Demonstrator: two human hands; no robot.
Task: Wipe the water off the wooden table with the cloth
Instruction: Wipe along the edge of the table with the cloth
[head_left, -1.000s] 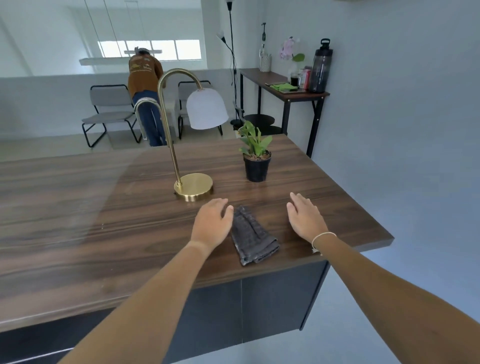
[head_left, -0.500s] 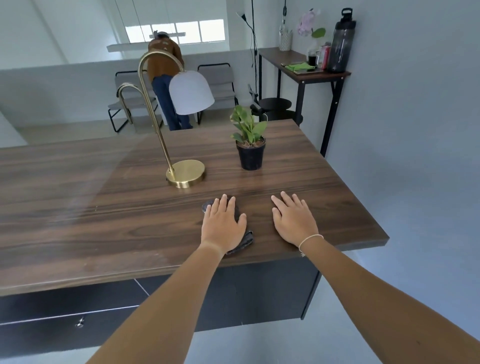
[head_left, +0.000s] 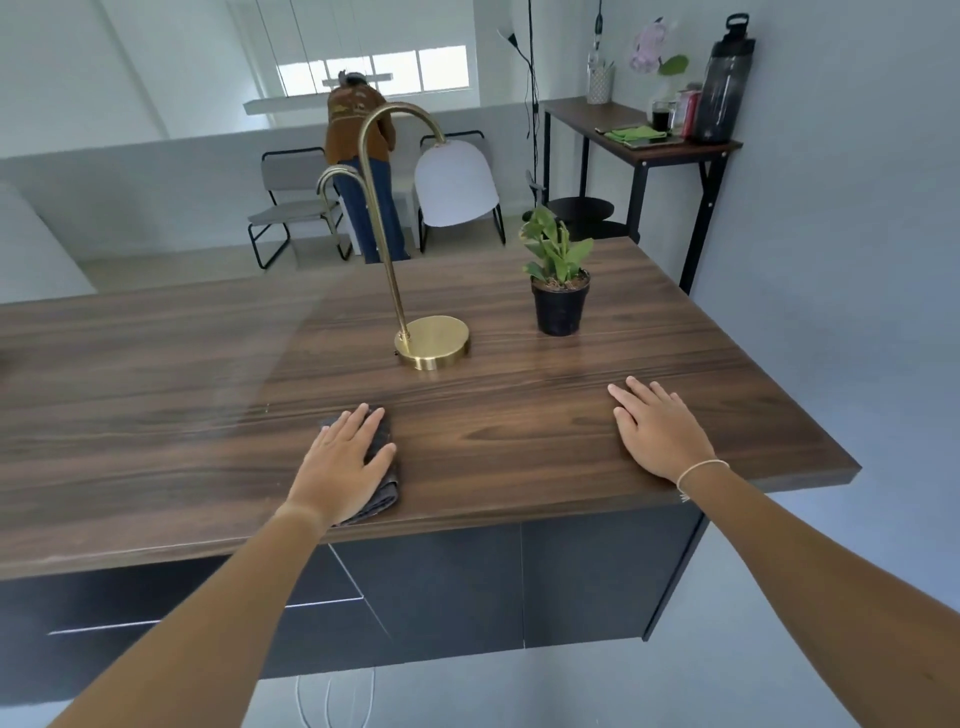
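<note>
A folded dark grey cloth (head_left: 385, 488) lies on the wooden table (head_left: 156, 415) near its front edge. My left hand (head_left: 343, 462) lies flat on top of it, palm down and fingers spread, covering most of it. My right hand (head_left: 660, 431) rests flat on the bare wood well to the right, fingers apart, holding nothing. I cannot make out any water drops on the wood; there is only a faint pale sheen left of the cloth.
A brass lamp base (head_left: 434, 343) stands just beyond the cloth, with a potted plant (head_left: 560, 306) to its right. The table's right edge is close to my right hand. Far behind are chairs, a person (head_left: 358, 135) and a side table (head_left: 639, 150).
My left hand went from beside the cloth onto it, then slid it to the left along the table. The gap to my right hand has widened. My view has shifted.
</note>
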